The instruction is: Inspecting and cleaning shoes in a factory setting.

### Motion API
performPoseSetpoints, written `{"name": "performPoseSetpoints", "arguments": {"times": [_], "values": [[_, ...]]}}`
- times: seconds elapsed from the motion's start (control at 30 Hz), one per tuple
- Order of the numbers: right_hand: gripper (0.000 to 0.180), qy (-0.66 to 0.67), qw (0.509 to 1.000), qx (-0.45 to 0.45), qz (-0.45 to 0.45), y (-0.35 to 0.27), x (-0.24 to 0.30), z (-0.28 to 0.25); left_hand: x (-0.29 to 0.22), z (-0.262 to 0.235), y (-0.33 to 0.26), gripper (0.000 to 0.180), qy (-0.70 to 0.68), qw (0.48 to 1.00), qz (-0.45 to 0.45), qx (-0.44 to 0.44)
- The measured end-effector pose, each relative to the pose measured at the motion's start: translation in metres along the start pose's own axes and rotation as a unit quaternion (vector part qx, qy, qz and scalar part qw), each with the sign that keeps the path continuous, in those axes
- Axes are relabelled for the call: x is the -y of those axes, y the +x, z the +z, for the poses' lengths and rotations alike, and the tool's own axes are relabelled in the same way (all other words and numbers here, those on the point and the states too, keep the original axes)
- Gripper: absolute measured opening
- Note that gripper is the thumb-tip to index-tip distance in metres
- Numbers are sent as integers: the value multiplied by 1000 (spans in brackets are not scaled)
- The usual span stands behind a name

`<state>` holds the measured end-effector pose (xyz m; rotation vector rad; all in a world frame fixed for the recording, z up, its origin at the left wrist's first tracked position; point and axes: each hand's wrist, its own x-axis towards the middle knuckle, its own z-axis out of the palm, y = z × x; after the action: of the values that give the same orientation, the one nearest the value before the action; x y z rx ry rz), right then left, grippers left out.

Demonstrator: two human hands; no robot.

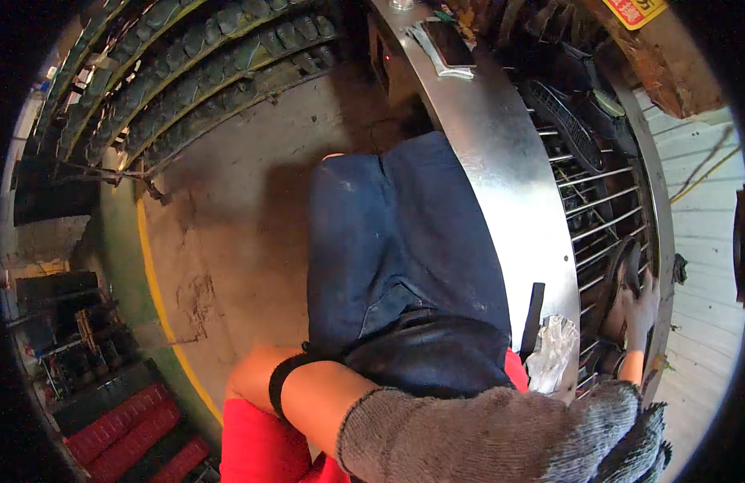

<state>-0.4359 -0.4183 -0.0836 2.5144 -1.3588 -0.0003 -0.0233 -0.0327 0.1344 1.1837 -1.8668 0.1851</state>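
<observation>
My left arm, with a black band and a grey knitted glove, crosses in front of me to the right. My left hand (pixel 622 435) is at the lower right beside the metal rack, its gloved fingers bent a little and apart, with nothing visible in them. Beyond it, my right hand (pixel 639 310) in a pale glove reaches over the rack (pixel 606 227). Its fingers close on the edge of a dark, rounded thing that looks like a black shoe (pixel 627 266). Farther along the bars lies a black sole-shaped piece (pixel 567 125) with a grid pattern.
A shiny metal ledge (pixel 517 185) runs along the rack. On it are a phone (pixel 449 42) on white cloth or paper, a black strip (pixel 533 314) and crumpled silvery material (pixel 554 350). Shelves of dark shoe-like forms (pixel 219 56) stand far left; red-black stacks (pixel 131 431) sit lower left.
</observation>
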Motion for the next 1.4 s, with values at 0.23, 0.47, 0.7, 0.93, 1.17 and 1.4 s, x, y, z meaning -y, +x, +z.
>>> {"name": "performPoseSetpoints", "arguments": {"times": [0.23,0.47,0.7,0.93,1.17,1.4], "values": [[73,263,941,-52,-206,137,185,10,1,-10,-30,27,-53,980,-192,-19],[86,305,928,-57,-208,244,197,85,9,-79,-80,19,-81,941,-320,-69],[45,71,992,62,-81,195,241,22,80,-12,-155,21,-152,880,-435,-111],[44,339,925,145,-87,119,240,-148,104,27,-153,40,-148,851,-504,-18],[51,802,431,408,63,93,291,-224,126,60,-86,93,-9,978,-194,70],[77,425,862,61,-269,240,273,-83,115,80,-198,49,-330,696,-624,-131]]}}
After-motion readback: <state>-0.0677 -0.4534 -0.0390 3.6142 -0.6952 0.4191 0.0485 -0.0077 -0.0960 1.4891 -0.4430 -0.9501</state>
